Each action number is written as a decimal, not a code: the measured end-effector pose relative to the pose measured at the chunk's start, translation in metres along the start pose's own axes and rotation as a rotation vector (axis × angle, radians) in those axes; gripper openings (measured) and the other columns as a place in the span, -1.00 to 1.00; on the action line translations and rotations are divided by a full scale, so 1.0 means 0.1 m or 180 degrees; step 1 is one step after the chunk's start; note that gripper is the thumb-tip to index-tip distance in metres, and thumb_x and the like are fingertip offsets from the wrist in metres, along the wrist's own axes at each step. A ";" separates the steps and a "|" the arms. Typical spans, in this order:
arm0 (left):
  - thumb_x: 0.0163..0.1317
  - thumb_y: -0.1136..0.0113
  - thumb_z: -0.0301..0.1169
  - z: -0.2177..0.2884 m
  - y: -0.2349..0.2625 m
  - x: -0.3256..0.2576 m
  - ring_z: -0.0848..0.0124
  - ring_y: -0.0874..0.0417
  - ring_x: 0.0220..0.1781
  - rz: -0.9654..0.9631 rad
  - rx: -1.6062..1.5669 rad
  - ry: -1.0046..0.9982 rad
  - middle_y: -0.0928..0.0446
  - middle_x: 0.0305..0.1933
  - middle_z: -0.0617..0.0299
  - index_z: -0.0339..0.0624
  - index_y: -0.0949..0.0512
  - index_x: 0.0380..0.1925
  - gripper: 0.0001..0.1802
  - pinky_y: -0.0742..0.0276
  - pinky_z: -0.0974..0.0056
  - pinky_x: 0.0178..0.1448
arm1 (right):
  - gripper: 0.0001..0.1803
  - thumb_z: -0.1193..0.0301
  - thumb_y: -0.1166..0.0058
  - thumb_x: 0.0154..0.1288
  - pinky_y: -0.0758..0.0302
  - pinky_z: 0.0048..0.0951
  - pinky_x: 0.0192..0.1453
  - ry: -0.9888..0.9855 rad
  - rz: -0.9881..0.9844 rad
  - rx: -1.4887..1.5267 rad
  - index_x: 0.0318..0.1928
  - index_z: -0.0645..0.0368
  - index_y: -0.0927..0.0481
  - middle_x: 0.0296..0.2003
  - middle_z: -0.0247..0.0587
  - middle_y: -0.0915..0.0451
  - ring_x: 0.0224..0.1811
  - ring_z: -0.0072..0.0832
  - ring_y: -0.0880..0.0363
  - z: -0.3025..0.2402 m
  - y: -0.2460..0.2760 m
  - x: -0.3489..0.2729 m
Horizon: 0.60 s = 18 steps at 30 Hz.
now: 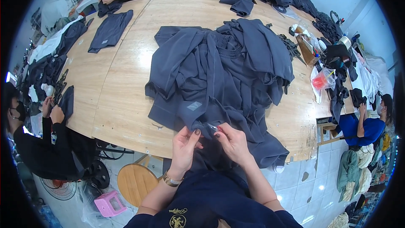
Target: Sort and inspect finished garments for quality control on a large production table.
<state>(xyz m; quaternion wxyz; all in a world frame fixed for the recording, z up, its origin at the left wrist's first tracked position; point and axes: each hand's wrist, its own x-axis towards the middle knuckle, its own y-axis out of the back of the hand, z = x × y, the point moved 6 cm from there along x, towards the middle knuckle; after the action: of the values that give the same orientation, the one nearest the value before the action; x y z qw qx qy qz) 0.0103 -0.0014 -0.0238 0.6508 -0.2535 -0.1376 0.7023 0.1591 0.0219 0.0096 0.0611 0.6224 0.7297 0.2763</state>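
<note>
A heap of dark grey-blue garments [177, 63] lies before me on the table, one with a gathered elastic waistband [230, 53]. At the heap's near edge, my left hand [184, 147] is closed in a pinch on the garment's cloth, just below a pale grey slanted patch [194, 106]. Close beside it, my right hand [234, 142] is closed around small thread snips [212, 127]. Their metal tip points left at the cloth, and a bit of red shows by the fingers. Most of the snips is hidden in the hand. Cloth also hangs over the table edge toward my lap.
The wooden table [122, 80] carries a folded dark garment [110, 31] at left and a bag with a red drink [322, 79] at right. Several co-workers handle dark cloth around it. A round wooden stool [137, 184] and a pink plastic stool [110, 204] stand lower left.
</note>
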 end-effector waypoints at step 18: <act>0.30 -0.07 -0.43 0.02 0.01 -0.01 0.62 -0.48 -0.23 -0.0158 0.0355 -0.0247 -0.54 -0.23 0.33 -0.24 -0.51 -0.15 -0.82 -0.46 0.48 -0.23 | -0.78 0.27 -0.05 0.23 -0.37 -0.32 -0.48 0.0164 -0.0488 -0.0459 -0.34 0.17 -0.49 -0.60 -0.15 -0.49 -0.55 -0.19 -0.51 -0.10 -0.05 0.03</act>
<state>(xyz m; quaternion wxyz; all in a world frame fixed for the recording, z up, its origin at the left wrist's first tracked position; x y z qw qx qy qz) 0.0087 -0.0021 -0.0225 0.6753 -0.1860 -0.1296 0.7018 0.1496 0.0208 0.0162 0.1080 0.5514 0.7547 0.3386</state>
